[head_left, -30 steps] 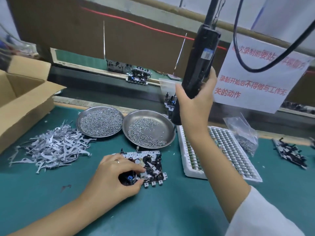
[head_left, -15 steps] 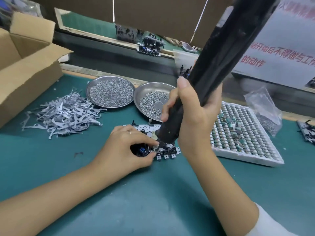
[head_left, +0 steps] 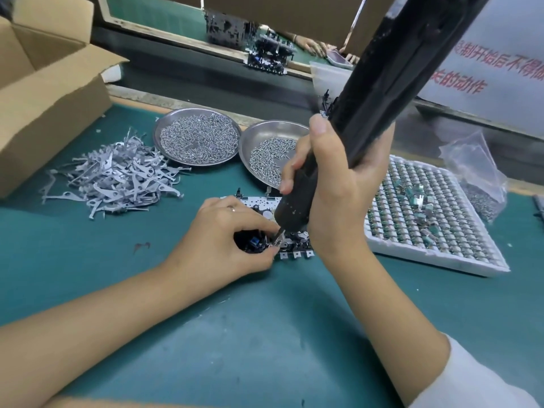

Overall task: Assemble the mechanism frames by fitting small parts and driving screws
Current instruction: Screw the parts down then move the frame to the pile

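The frame (head_left: 266, 203) lies flat on the green mat (head_left: 265, 334), in front of the two steel dishes and just left of the white tray (head_left: 435, 254); most of it is hidden under the two hands. The left hand (head_left: 223, 242) curls over its near left part, thumb and forefinger pinched together at a small bright part right by the driver's bit. The right hand (head_left: 341, 184) is wrapped tight round the lower barrel of the black driver (head_left: 379, 92), which slants down from the upper right with its tip on the frame. By the look of it, a screw is being driven, or is about to be; whether it is seated cannot be told, as the fingers hide it. Much seems left: a large heap of levers (head_left: 117, 178) waits to the left, the left dish (head_left: 200, 139) is nearly full of screws, the right dish (head_left: 270, 156) holds a thinner patch, and the tray's cells are mostly filled. Other frames (head_left: 265, 54) sit on the far belt; whether they are finished is unclear. The frame is perforated white sheet metal with dark plastic pieces, a blue bit and square tabs along its near edge. The levers are thin, flat, grey stampings with hooked ends. The dishes are round, shallow and polished, the mat is matt and scuffed, and the tray is a soft-looking white grid.
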The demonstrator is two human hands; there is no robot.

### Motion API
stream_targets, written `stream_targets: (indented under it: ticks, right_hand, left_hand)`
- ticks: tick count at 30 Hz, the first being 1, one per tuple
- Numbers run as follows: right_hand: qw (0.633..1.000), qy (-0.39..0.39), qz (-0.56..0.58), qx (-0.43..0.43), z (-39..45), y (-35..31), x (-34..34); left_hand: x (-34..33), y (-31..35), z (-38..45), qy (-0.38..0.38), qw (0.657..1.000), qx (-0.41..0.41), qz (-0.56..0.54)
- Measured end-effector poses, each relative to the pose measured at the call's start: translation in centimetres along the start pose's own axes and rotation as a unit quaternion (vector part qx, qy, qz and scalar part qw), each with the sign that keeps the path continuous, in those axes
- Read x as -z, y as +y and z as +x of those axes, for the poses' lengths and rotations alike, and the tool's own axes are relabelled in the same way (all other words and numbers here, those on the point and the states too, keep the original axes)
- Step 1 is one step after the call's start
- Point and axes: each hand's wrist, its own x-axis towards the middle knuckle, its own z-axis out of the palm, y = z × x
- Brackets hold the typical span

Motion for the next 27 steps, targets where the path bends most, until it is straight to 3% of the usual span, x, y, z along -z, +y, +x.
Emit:
stream_targets:
  ticks: [27]
  right_hand:
    - [1.000, -0.001, 0.005, 0.006, -0.30, 0.24, 0.05]
  left_hand:
    - [-0.03, 0.19, 0.10, -0.006, 1.000, 0.006, 0.003]
